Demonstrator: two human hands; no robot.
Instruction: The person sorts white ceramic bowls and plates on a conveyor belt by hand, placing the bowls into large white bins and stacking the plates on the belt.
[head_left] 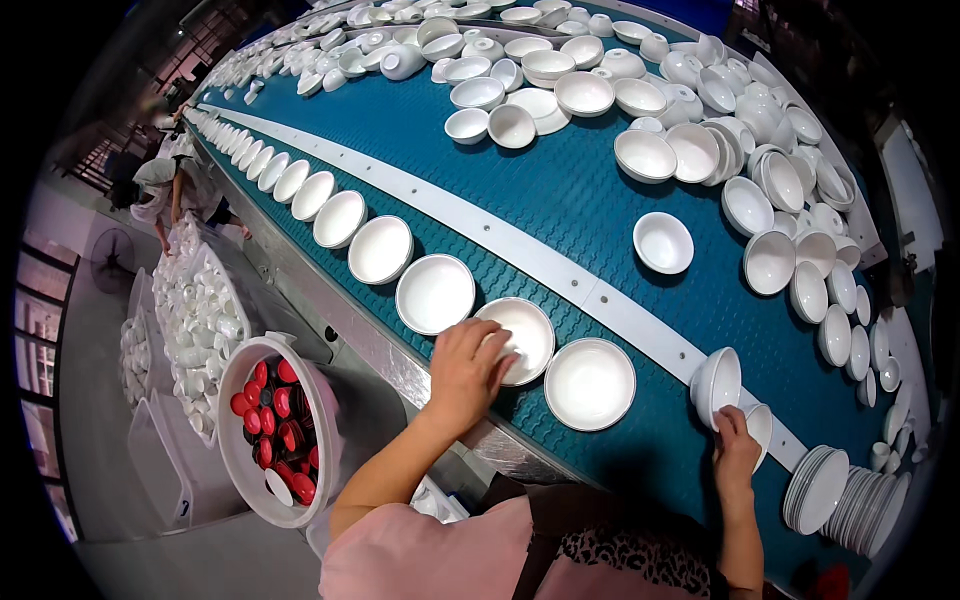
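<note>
My left hand [463, 372] is bent over the near left rim of a white bowl [527, 328], its fingers reaching inside and closed on the edge. That bowl sits in a single-file row on the blue-green conveyor belt, between a bowl [435, 293] on its far left and another bowl [590, 384] on its right. Over at the right, my right hand [737, 458] grips a tilted white bowl [714, 384] at its lower edge. Another white bowl [758, 432] stands tipped just beside those fingers; whether it is also held, I cannot tell.
A white divider strip [450, 205] splits the belt; beyond it lie many loose bowls [585, 93] and a lone bowl [663, 243]. Stacked plates [815, 490] stand at right. Left of the belt are a tub [232, 440] of red and black pieces, filled bins, and a stooping person [165, 190].
</note>
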